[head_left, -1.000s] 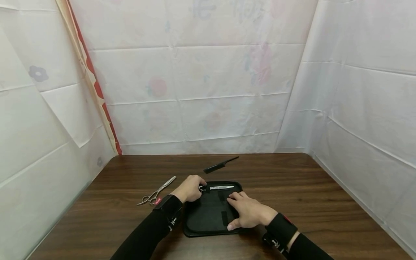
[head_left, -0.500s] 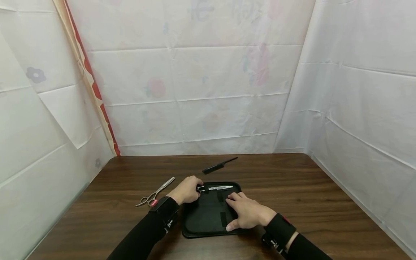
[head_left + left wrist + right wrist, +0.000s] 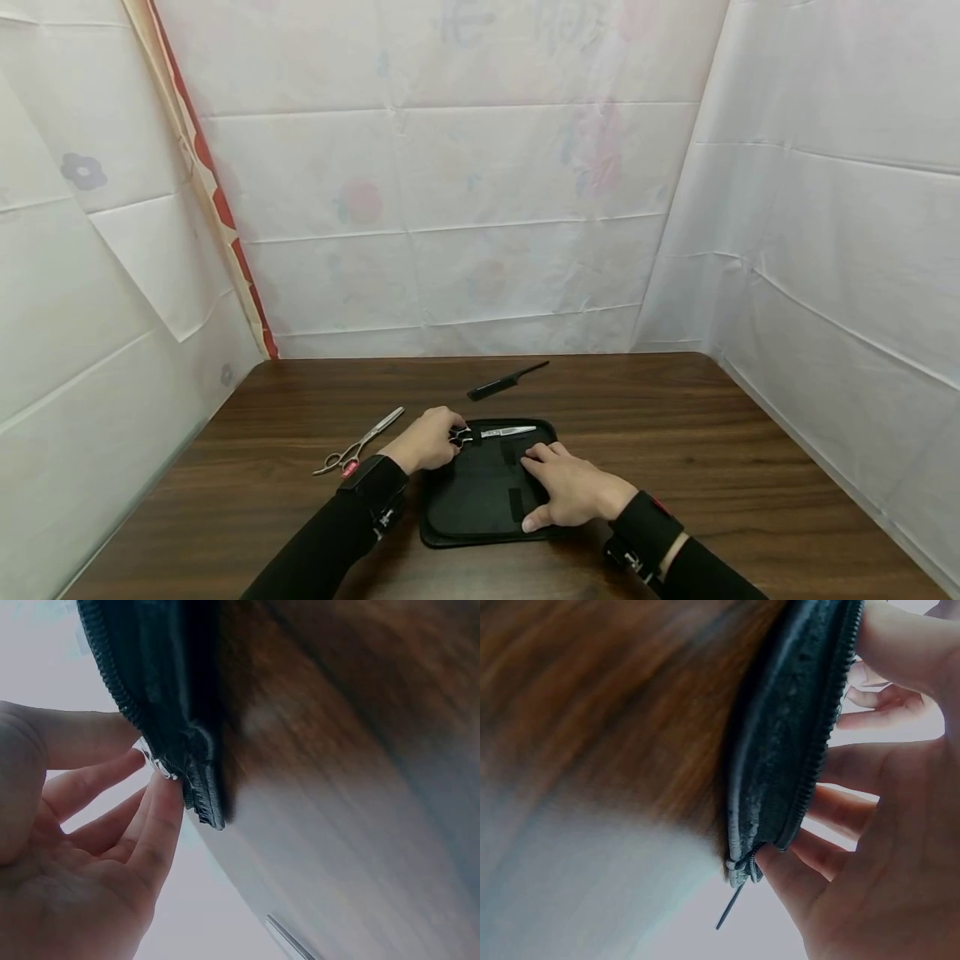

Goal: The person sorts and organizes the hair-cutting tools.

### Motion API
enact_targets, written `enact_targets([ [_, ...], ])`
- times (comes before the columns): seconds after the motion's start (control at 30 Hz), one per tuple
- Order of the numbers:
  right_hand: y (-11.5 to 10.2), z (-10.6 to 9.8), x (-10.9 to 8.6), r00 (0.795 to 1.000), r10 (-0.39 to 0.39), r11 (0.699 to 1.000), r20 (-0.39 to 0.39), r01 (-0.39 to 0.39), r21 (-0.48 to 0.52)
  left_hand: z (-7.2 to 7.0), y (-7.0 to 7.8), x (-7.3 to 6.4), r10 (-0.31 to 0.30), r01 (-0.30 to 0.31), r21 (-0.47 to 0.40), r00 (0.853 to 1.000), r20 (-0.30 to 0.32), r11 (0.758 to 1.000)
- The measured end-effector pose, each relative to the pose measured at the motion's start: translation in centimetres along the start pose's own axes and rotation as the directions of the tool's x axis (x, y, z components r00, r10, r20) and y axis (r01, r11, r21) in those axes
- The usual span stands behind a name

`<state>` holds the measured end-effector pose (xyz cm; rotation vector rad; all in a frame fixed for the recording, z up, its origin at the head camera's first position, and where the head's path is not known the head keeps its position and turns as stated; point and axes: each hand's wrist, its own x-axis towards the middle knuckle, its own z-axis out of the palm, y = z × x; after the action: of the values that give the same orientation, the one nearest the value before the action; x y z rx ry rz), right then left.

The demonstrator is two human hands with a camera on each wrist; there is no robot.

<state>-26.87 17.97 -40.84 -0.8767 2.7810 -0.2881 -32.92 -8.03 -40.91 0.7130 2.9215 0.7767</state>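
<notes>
A black zip case [image 3: 480,500] lies open and flat on the table, its zipper edge [image 3: 112,675] showing in the left wrist view. Silver scissors [image 3: 508,432] lie along its far side, the blades pointing right under a black strap. At the case's far left corner my left hand [image 3: 427,442] pinches the scissors' finger rings between thumb and fingers. My right hand [image 3: 576,487] rests with spread fingers on the case's right side, thumb toward the near edge. In the right wrist view those fingers [image 3: 791,877] touch the zipper rim.
Left of the case lies a second pair of scissors [image 3: 363,442] with a red tag [image 3: 350,469]. Beyond the case is a black tail comb [image 3: 506,382]. The brown wooden table [image 3: 712,467] is bordered by white sheeting [image 3: 465,250] at the back and sides.
My left hand has drawn slightly left with the scissors; their blade tips have slid a little left along the case. The right hand has stayed in place on the case.
</notes>
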Motion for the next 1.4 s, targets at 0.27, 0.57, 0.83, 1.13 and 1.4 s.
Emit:
enact_targets([
  [0.27, 0.0, 0.0, 0.1, 1.000, -0.003, 1.000, 0.011, 0.003, -0.006, 0.1, -0.7, -0.7, -0.006, 0.005, -0.036, 1.000, -0.025, 0.999],
  [0.57, -0.1, 0.0, 0.3, 1.000, 0.000, 1.000, 0.011, 0.000, -0.005, -0.3, -1.4, -1.7, 0.027, -0.031, -0.047, 0.996, -0.080, 0.998],
  [0.83, 0.0, 0.1, 0.2, 1.000, 0.000, 1.000, 0.006, 0.000, -0.003, -0.7, -1.7, -1.9, 0.067, -0.069, -0.041, 0.996, -0.056, 0.997],
  [1.13, 0.1, 0.0, -0.1, 1.000, 0.003, 1.000, 0.001, -0.003, -0.011, -1.1, -1.9, -2.4, 0.090, -0.093, -0.043, 0.994, -0.059, 0.995],
  [1.4, -0.2, -0.2, -0.1, 1.000, 0.004, 1.000, 0.000, -0.004, -0.010, -1.9, -2.5, -3.2, 0.059, -0.061, -0.019, 0.995, -0.083, 0.998],
])
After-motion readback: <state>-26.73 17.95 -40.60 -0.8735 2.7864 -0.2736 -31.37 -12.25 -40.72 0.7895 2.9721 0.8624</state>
